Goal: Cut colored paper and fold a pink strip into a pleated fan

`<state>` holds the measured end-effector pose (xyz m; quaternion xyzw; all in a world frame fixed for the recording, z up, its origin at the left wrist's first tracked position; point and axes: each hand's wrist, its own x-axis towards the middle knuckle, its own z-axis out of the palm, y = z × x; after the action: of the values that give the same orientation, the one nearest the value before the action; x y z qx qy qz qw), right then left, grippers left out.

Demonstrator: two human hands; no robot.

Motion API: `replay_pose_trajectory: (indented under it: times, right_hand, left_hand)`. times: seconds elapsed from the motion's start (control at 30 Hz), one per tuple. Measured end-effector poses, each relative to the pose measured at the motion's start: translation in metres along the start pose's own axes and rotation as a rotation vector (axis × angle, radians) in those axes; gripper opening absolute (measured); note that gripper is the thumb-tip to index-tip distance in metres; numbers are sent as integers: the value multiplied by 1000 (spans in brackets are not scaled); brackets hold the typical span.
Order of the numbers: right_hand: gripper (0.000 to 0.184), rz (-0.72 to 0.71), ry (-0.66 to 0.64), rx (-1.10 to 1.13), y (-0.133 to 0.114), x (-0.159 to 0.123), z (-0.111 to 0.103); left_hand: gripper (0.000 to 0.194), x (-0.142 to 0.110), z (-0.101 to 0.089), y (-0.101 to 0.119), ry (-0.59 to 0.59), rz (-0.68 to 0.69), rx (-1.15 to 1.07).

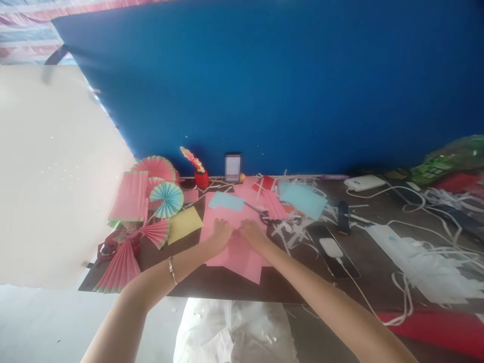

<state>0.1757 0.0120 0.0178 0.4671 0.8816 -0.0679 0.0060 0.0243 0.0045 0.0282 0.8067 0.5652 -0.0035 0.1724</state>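
Observation:
My left hand [220, 233], with a bracelet [173, 270] on its forearm, and my right hand [252, 233] are close together over pink paper [247, 267]. Both have their fingers curled and pressed onto the paper, which they seem to pinch; the fingertips are small and blurred. The pink sheets overlap at an angle, one corner pointing toward me. Just beyond my hands lies a light blue sheet [227, 201]. Scissors [263, 217] with dark handles rest by my right hand, beside a pleated pink piece [275, 204]. A yellow sheet [185, 225] is left of my left hand.
Pleated fans [123, 267] and a blue paper rosette [166, 200] crowd the table's left end. White paper strips [293, 232], a phone [333, 252] with a white charger, cables and a power bank [364, 182] cover the right. A small screen [233, 168] stands against the blue wall.

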Motion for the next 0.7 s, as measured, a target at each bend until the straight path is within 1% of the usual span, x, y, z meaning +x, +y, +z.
replay_pose_trajectory:
  times: [0.07, 0.1, 0.13, 0.2, 0.3, 0.4, 0.47, 0.53, 0.6, 0.7]
  right_hand:
    - [22, -77, 40, -41, 5, -14, 6]
    - [23, -142, 98, -92, 9, -20, 9]
    - [23, -193, 159, -126, 14, -24, 12]
    - [23, -262, 254, -139, 24, -28, 19]
    - [27, -277, 312, -59, 34, -29, 26]
    - [29, -261, 301, 22, 34, -28, 24]
    - [28, -238, 276, 111, 33, -27, 17]
    - [27, -166, 267, 270, 33, -26, 5]
    - [26, -59, 263, 477, 32, -26, -8]
    - [24, 71, 209, 748, 31, -28, -25]
  left_hand:
    - [19, -20, 6, -3, 19, 22, 63]
    - [21, -27, 8, -7, 28, 71, 153]
    - [23, -33, 9, -11, 40, 91, 209]
    - [29, -40, 9, -21, 77, 121, 258]
    - [37, -42, 7, -34, 113, 170, 231]
    - [38, -38, 3, -44, 112, 261, 194]
    - [35, -35, -2, -51, 116, 325, 107]
    - [31, -32, -8, -58, 131, 356, -72]
    - [27, -31, -15, -64, 165, 329, -288]
    - [25, -31, -22, -69, 242, 216, -612]
